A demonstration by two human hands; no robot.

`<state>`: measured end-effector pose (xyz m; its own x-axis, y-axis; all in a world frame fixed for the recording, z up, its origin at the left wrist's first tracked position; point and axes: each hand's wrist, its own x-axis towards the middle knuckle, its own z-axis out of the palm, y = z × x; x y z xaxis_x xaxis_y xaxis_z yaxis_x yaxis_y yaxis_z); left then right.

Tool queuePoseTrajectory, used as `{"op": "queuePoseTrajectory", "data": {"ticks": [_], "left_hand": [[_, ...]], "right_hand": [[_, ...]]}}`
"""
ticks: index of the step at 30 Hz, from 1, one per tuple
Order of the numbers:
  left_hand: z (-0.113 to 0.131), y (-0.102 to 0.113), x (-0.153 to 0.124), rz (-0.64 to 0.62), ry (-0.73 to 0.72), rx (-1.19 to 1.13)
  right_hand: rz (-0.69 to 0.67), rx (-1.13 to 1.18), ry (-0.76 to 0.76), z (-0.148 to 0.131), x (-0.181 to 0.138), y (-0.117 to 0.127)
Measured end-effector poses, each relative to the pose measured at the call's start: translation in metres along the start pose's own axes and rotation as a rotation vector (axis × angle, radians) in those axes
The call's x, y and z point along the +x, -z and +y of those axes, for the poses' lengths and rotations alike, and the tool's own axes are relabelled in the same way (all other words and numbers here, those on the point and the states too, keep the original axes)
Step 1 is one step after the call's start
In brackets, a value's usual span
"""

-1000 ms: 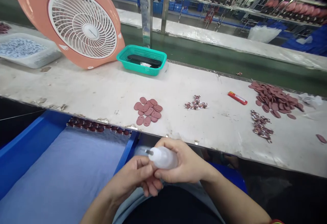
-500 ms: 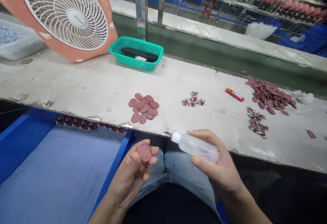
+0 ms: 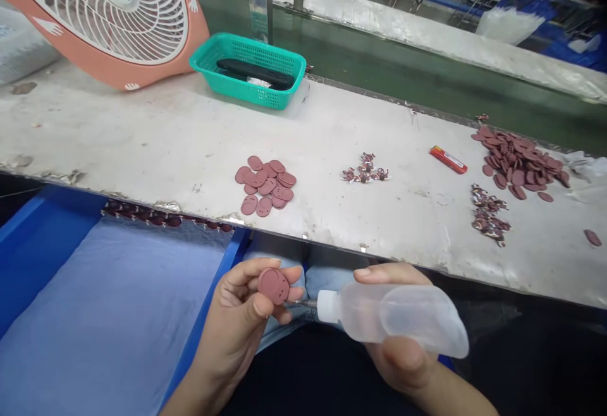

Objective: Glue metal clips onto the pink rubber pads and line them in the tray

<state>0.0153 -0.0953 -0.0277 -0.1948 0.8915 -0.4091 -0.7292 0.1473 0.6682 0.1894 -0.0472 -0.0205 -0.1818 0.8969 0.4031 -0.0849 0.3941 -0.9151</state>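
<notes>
The left hand [image 3: 234, 321] is curled, with thumb and fingers closed around a maroon oval piece [image 3: 274, 286] held at the fingertips. The right hand [image 3: 403, 365] is wrapped around a clear plastic squeeze bottle [image 3: 393, 315], thumb beneath and a finger on top. The bottle's thin metal nozzle [image 3: 306, 303] points toward the left hand, its tip just beside the piece; whether they touch is too small to tell. Compared with the earlier frame, the bottle has swung from tilting up and away to lying nearly level, and has come closer to the left hand. Beyond the left hand, a pile of matching ovals [image 3: 265, 183] lies on the surface [image 3: 142, 131]
</notes>
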Motion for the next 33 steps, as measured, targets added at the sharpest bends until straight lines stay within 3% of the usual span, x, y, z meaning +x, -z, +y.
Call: {"op": "queuePoseTrajectory", "data": {"ticks": [10, 33], "left_hand": [[0.0002, -0.0017, -0.0017, -0.007, 0.017, 0.009], [0.0001, -0.0006, 0.0001, 0.008, 0.018, 0.01]], "right_hand": [[-0.062, 0.018, -0.058, -0.0002, 0.0027, 0.0007], [-0.016, -0.203, 0.047, -0.0007, 0.0053, -0.0002]]}}
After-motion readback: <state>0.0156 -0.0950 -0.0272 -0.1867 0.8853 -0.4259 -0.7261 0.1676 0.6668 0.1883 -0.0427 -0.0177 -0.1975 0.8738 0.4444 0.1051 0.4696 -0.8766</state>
